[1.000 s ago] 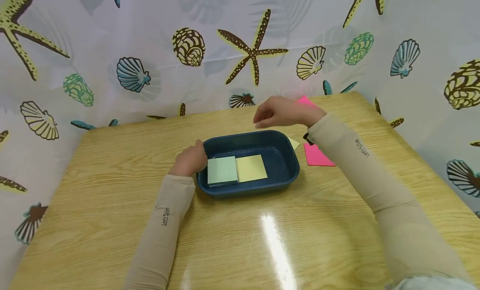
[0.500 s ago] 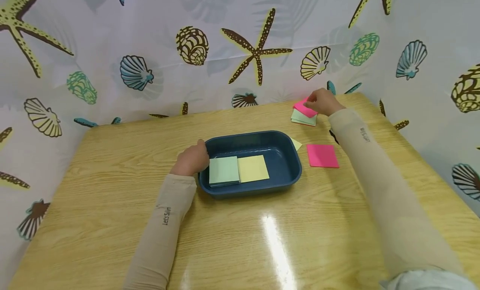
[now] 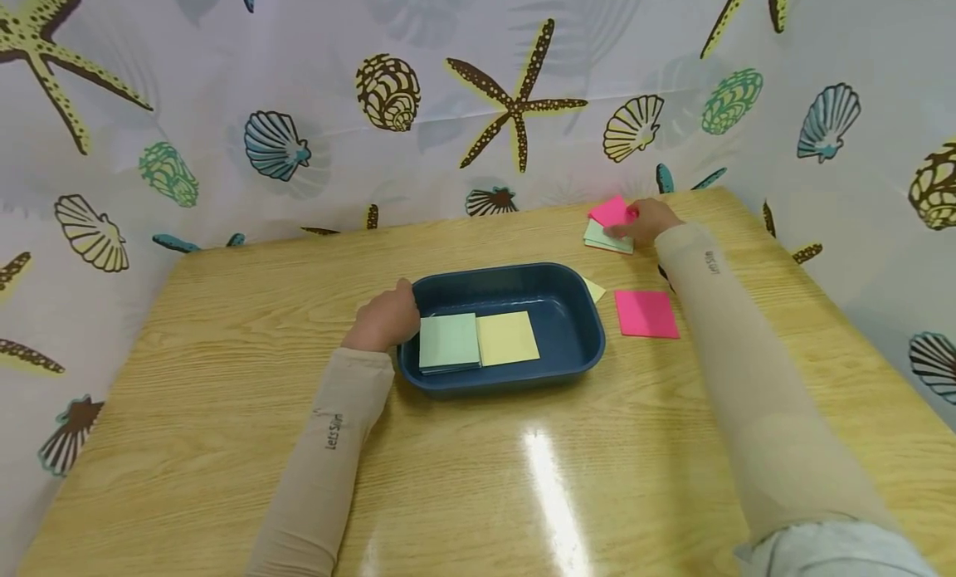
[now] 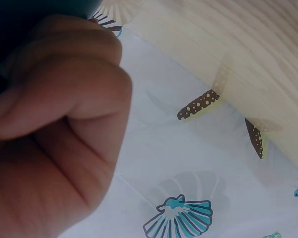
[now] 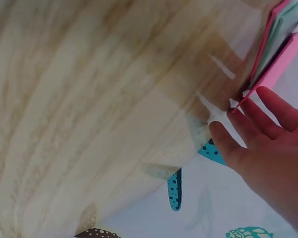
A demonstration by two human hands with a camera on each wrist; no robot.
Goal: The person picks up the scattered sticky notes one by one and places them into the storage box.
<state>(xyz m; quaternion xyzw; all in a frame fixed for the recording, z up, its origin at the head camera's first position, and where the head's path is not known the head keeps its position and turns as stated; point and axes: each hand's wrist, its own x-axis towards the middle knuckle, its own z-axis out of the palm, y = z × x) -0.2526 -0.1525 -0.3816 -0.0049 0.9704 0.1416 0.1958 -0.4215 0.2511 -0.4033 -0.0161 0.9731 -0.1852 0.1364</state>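
Observation:
My left hand [image 3: 384, 318] grips the left rim of a dark blue rectangular bin [image 3: 571, 344]; in the left wrist view its curled fingers [image 4: 84, 84] lie against the dark bin wall. Inside the bin a pale green sticky note pad [image 3: 448, 341] sits beside a pale yellow pad [image 3: 508, 339]. At the far right, my right hand [image 3: 651, 218] is at a pink sticky note pad [image 3: 608, 211] on a green pad [image 3: 607, 238]. The right wrist view shows extended fingers [image 5: 273, 106] touching the edge of the tilted pink pad [image 5: 275, 72], thumb partly cut off at the frame edge.
Another pink pad [image 3: 646, 314] lies on the wooden table [image 3: 261, 328] right of the bin. A pale yellow note [image 3: 593, 290] shows partly from behind the bin's right end. A curtain with seashell prints [image 3: 321, 46] hangs along the table's back and right side.
My right hand has moved from above the bin to the far-right stack, where the top pink pad has shifted and turned slightly. The left hand has stayed on the bin's rim.

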